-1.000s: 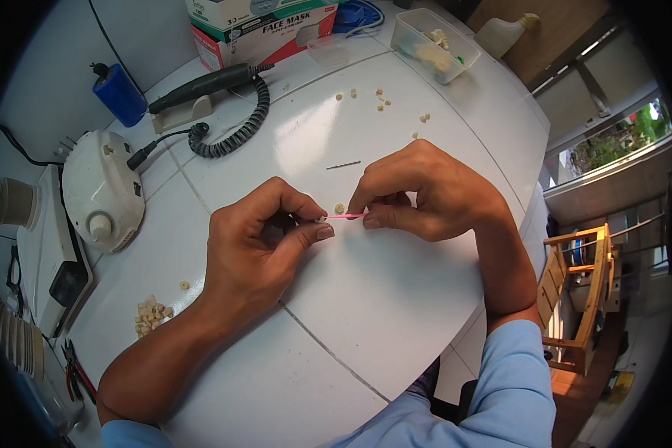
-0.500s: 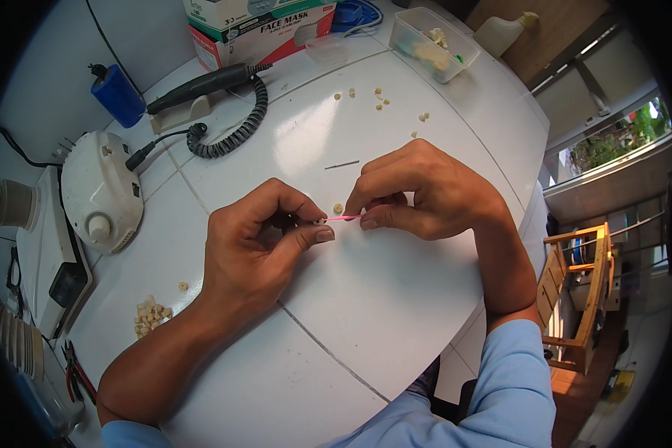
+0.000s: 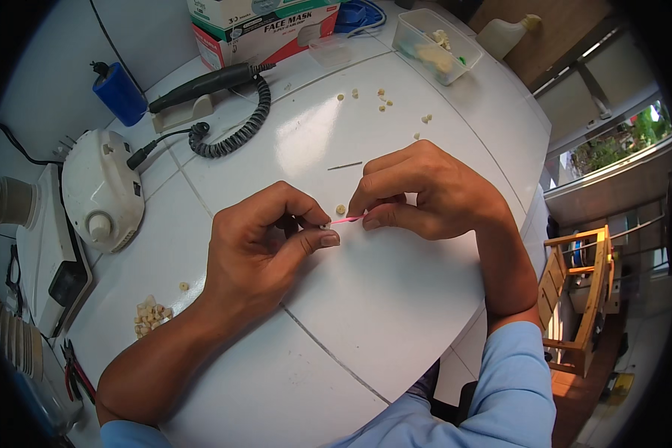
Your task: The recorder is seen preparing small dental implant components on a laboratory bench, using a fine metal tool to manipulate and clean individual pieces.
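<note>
Between my two hands runs a thin pink stick or strand [image 3: 344,220]. My right hand [image 3: 424,194] is closed in a pinch on it, thumb against index finger. My left hand [image 3: 257,239] pinches a tiny pale piece [image 3: 326,225] where the strand's left end meets the fingertips; most of this piece is hidden. Just beyond the strand, a small yellowish bead-like piece [image 3: 340,209] lies on the white tiled table [image 3: 366,299]. Farther off lies a thin metal rod [image 3: 345,166]. Beside my left forearm sits a heap of similar cream pieces [image 3: 151,317], with a single one [image 3: 184,287] nearby.
At left stand a white control box [image 3: 103,190], a dust hose [image 3: 11,205] and pliers [image 3: 76,371]. A black handpiece [image 3: 201,86] with coiled cord rests on its stand. Mask boxes [image 3: 265,33] and a clear plastic tub [image 3: 433,56] are at the back, near scattered small pieces [image 3: 381,92].
The whole view has shifted very slightly. Both hands keep the same pinches, with only a slight movement of the left fingertips around the strand's end.
</note>
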Demonstrator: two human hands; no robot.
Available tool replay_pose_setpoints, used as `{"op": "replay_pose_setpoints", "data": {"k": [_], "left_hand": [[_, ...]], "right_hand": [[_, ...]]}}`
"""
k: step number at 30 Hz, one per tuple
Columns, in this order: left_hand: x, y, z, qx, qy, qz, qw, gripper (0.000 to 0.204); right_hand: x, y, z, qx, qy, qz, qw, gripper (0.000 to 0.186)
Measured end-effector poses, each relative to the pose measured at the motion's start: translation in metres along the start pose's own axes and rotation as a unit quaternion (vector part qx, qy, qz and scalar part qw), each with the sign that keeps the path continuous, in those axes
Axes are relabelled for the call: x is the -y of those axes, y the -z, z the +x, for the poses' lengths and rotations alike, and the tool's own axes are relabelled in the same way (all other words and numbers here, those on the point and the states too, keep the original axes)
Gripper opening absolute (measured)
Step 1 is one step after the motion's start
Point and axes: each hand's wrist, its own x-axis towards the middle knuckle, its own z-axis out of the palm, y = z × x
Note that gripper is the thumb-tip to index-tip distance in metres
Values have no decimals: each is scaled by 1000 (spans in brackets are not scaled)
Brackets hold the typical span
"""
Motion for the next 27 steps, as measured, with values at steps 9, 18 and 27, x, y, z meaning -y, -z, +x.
{"op": "replay_pose_setpoints", "data": {"k": [9,18,27], "left_hand": [[0,-1,0,0,-21,8,1000,20],[-1,-3,0,1,-46,16,999,20],[1,0,-1,8,-8,34,999,19]], "right_hand": [[-1,0,0,1,9,-2,1000,13],[1,-11,3,-24,30,15,999,11],[1,-19,4,-52,59,-10,997,12]]}}
